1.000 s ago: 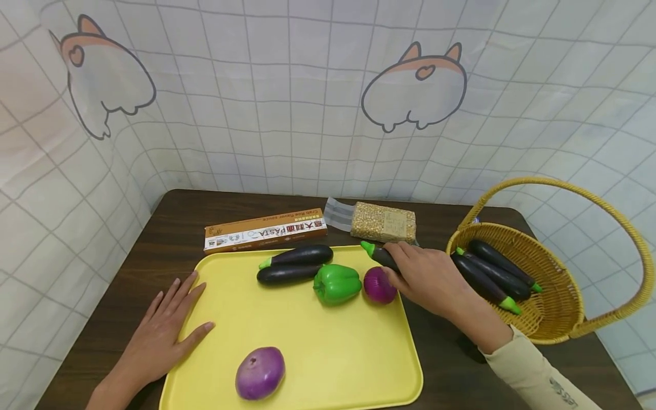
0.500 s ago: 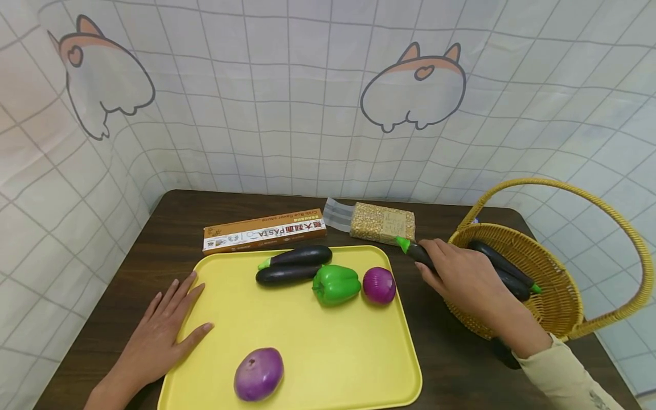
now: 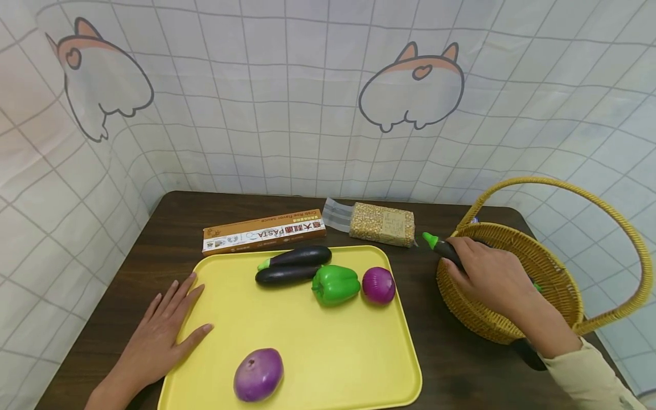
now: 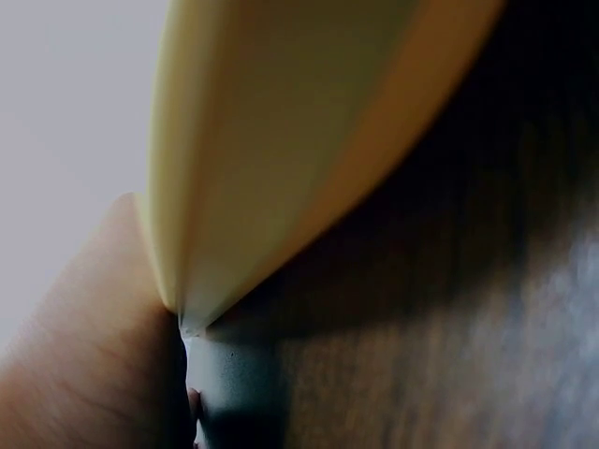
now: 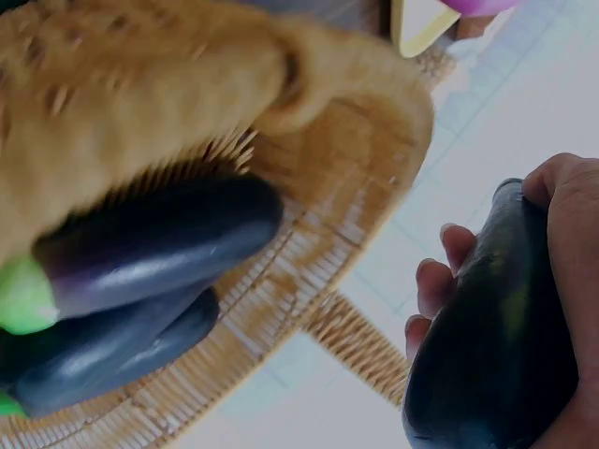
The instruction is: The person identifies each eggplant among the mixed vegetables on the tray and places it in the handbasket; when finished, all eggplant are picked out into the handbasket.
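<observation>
My right hand (image 3: 492,276) grips a dark eggplant (image 5: 501,327), its green stem end poking out past the fingers at the wicker basket's (image 3: 566,285) left rim. More eggplants (image 5: 159,243) lie inside the basket in the right wrist view; in the head view the hand mostly covers them. My left hand (image 3: 154,336) rests with spread fingers on the left edge of the yellow tray (image 3: 328,353). On the tray are two eggplants (image 3: 294,265), a green bell pepper (image 3: 335,285), a dark purple onion (image 3: 378,285) and a paler purple onion (image 3: 258,374) near the front.
Behind the tray lie a pasta box (image 3: 263,232) and a clear bag of pale grains (image 3: 381,224). The basket's tall handle (image 3: 615,216) arches over the right side. A white grid-patterned curtain (image 3: 307,102) surrounds the dark wooden table (image 3: 169,228).
My right hand has carried the eggplant rightward, from above the dark purple onion at the tray's right edge to the basket. The left hand has stayed in place.
</observation>
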`<state>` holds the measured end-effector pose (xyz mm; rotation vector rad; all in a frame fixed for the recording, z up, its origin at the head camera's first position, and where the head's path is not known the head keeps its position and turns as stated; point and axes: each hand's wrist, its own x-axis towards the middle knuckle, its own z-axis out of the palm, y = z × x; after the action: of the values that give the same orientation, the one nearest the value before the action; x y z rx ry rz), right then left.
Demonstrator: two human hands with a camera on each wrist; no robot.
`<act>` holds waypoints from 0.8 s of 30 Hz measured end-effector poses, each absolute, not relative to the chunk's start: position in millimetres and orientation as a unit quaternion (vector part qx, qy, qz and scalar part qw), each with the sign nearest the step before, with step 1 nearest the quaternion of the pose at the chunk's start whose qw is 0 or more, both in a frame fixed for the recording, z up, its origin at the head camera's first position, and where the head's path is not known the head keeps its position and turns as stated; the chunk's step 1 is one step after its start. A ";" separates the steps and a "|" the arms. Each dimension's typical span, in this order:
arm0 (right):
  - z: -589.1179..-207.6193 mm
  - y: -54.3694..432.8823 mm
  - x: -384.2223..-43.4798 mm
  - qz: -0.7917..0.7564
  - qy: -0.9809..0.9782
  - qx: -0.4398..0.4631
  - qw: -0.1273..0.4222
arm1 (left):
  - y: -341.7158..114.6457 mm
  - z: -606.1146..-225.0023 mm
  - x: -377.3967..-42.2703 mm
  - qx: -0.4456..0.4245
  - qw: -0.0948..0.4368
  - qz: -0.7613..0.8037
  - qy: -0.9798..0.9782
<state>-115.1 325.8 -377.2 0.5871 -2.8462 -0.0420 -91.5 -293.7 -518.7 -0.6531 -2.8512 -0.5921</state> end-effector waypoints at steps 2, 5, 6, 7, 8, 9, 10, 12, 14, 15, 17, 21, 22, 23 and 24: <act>-376.0 332.7 -114.4 -0.017 -0.972 0.200 0.122 | -292.9 -518.1 -92.0 -0.219 0.080 -0.197 -0.952; -375.7 342.2 -113.4 -0.023 -0.974 0.193 0.116 | -291.9 -516.7 -92.5 -0.220 0.085 -0.198 -0.951; -375.8 344.9 -113.2 -0.024 -0.975 0.190 0.112 | -291.8 -516.3 -92.7 -0.220 0.086 -0.199 -0.951; -375.9 347.5 -113.0 -0.025 -0.976 0.188 0.110 | -291.2 -515.8 -92.8 -0.220 0.087 -0.199 -0.951; -376.1 349.8 -112.6 -0.026 -0.976 0.186 0.107 | -290.7 -515.4 -92.8 -0.220 0.087 -0.200 -0.951; -376.4 351.9 -112.5 -0.027 -0.977 0.184 0.106 | -290.8 -516.3 -93.2 -0.220 0.088 -0.201 -0.950; -376.5 353.7 -112.1 -0.028 -0.977 0.184 0.105 | -290.4 -516.5 -93.6 -0.220 0.088 -0.201 -0.950; -377.0 357.3 -111.4 -0.029 -0.977 0.182 0.105 | -289.6 -516.8 -93.5 -0.219 0.087 -0.202 -0.951; -377.3 360.4 -110.4 -0.031 -0.977 0.181 0.107 | -289.3 -518.4 -93.8 -0.218 0.086 -0.201 -0.951; -377.5 361.9 -109.9 -0.031 -0.977 0.180 0.106 | -289.2 -519.3 -93.9 -0.219 0.086 -0.201 -0.951; -378.6 365.1 -108.9 -0.029 -0.979 0.177 0.100 | -288.5 -519.1 -93.8 -0.219 0.085 -0.200 -0.951; -385.1 370.1 -104.9 -0.024 -0.982 0.168 0.082 | -288.3 -519.3 -93.2 -0.217 0.082 -0.200 -0.952; -387.5 370.7 -103.8 -0.023 -0.983 0.167 0.078 | -288.5 -519.0 -92.4 -0.217 0.082 -0.200 -0.952; -389.6 371.3 -102.9 -0.023 -0.983 0.165 0.074 | -289.0 -518.9 -91.8 -0.216 0.082 -0.200 -0.952; -391.5 371.6 -102.1 -0.023 -0.984 0.163 0.071 | -289.3 -519.3 -91.2 -0.216 0.081 -0.200 -0.952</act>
<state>-102.1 371.6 -391.5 0.4916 -2.9587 -0.0692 -91.2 -289.3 -519.3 -0.6464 -2.8474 -0.5978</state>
